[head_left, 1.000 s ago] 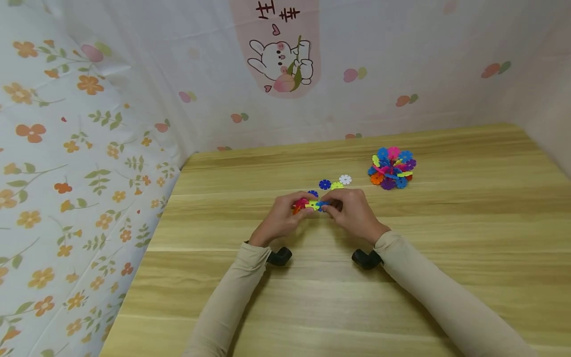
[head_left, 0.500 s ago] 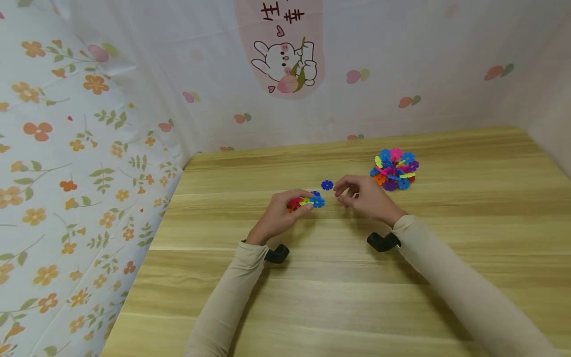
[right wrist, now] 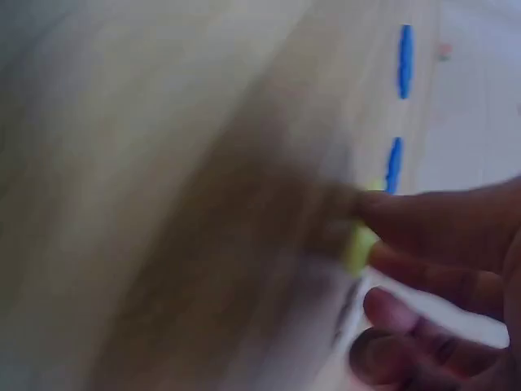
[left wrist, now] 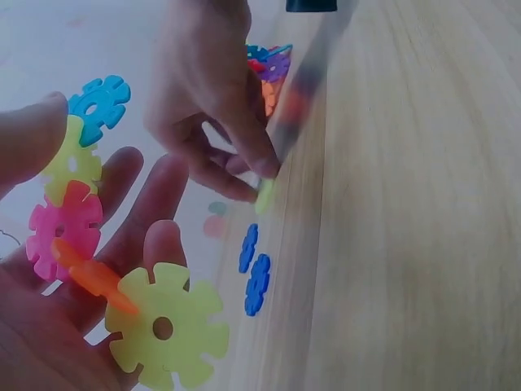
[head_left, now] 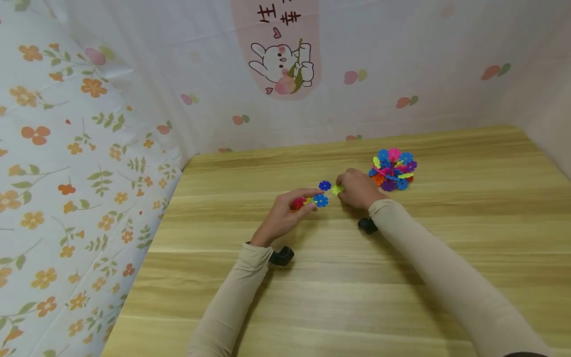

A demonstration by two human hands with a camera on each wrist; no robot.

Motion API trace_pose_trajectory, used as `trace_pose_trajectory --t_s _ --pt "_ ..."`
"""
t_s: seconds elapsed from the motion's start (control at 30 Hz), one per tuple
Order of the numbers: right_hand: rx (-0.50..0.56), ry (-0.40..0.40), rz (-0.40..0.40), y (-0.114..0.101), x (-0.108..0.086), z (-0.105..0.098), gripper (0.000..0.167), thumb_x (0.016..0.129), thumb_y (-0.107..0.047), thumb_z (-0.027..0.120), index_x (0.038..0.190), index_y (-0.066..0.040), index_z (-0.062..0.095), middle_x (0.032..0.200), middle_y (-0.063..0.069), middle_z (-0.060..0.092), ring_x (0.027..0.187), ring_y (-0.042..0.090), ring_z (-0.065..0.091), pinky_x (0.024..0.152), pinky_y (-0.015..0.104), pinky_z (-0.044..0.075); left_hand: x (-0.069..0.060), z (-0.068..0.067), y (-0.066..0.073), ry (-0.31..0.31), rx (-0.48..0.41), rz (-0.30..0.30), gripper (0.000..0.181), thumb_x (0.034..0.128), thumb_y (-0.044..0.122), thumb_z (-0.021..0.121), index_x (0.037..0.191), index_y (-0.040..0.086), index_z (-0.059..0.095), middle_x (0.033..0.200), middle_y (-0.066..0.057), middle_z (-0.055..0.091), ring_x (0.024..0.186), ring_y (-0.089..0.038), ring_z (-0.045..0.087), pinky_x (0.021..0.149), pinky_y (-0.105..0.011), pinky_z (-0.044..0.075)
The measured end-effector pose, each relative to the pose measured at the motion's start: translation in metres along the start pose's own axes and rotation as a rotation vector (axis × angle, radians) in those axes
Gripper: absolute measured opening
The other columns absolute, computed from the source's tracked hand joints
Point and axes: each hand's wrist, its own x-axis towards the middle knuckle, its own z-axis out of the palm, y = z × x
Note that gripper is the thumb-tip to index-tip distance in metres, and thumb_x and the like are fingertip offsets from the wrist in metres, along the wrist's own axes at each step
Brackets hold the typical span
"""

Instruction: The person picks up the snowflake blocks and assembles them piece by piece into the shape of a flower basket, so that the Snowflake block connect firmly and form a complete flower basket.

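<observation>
My left hand (head_left: pixel 280 213) holds a short chain of slotted plastic flower discs between thumb and fingers. In the left wrist view the chain runs from a light blue disc (left wrist: pixel 99 110) through yellow, a pink disc (left wrist: pixel 69 232) and an orange disc (left wrist: pixel 94 277) to a large yellow disc (left wrist: pixel 167 330). My right hand (head_left: pixel 358 189) is low over the table and pinches a loose yellow disc (left wrist: pixel 265 197) by its edge. Two dark blue discs (left wrist: pixel 258 285) lie on the table between the hands; one blue disc (head_left: pixel 324 185) shows plainly in the head view.
A ball of many joined discs (head_left: pixel 392 169) stands just beyond the right hand. The wooden table (head_left: pixel 285 307) ends at a white printed cloth (head_left: pixel 374 109) behind, and a flowered cloth (head_left: pixel 89 198) hangs on the left.
My right hand has let go of the chain's blue end and moved right and away to the loose yellow disc, now pinched. The left hand keeps hold of the chain, nearly still.
</observation>
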Motion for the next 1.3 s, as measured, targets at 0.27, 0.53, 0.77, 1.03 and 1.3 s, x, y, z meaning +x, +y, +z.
trace_pose_trajectory --t_s 0.27,0.53,0.77,1.03,1.3 --pt "0.136 -0.056 -0.02 0.002 -0.005 -0.002 0.025 0.072 -0.003 0.073 0.09 -0.003 0.055 0.079 0.007 0.054 0.071 0.024 0.048 0.064 0.035 0.042 0.0 0.003 -0.002 0.012 -0.075 0.002 0.034 0.0926 0.002 0.054 0.127 0.001 0.055 0.12 -0.013 0.059 0.087 -0.031 0.065 0.061 -0.053 0.049" --pt "0.624 -0.115 -0.003 0.011 -0.028 0.006 0.016 0.086 -0.002 0.062 0.101 -0.001 0.058 0.084 0.014 0.061 0.065 0.024 0.055 0.057 0.033 0.048 0.001 0.004 -0.002 0.047 0.007 0.016 0.033 0.0919 0.002 0.055 0.124 0.0 0.057 0.121 -0.01 0.06 0.088 -0.022 0.064 0.061 -0.035 0.05" --pt "1.112 -0.171 0.039 0.001 -0.04 0.01 0.025 0.09 -0.012 0.061 0.113 -0.002 0.054 0.082 0.018 0.057 0.06 0.019 0.048 0.05 0.025 0.039 0.0 0.004 -0.002 0.078 0.051 0.029 0.031 0.0915 0.003 0.056 0.122 0.001 0.059 0.122 -0.009 0.06 0.106 -0.018 0.057 0.084 -0.036 0.047" --pt "1.394 -0.188 0.104 -0.005 -0.045 0.013 0.02 0.091 -0.01 0.06 0.109 -0.002 0.057 0.079 0.004 0.057 0.059 0.014 0.047 0.051 0.023 0.037 0.0 0.004 -0.001 0.089 0.066 0.026 0.03 0.0918 0.004 0.056 0.121 0.002 0.06 0.123 -0.01 0.059 0.114 -0.016 0.052 0.092 -0.039 0.043" --pt "1.462 -0.226 0.116 -0.008 -0.047 0.013 0.025 0.09 -0.012 0.062 0.11 0.001 0.055 0.083 0.009 0.055 0.059 0.015 0.044 0.052 0.023 0.036 -0.001 0.002 0.0 0.099 0.038 0.049 0.029 0.0902 0.0 0.057 0.119 -0.001 0.06 0.121 -0.012 0.059 0.115 -0.017 0.052 0.093 -0.044 0.042"
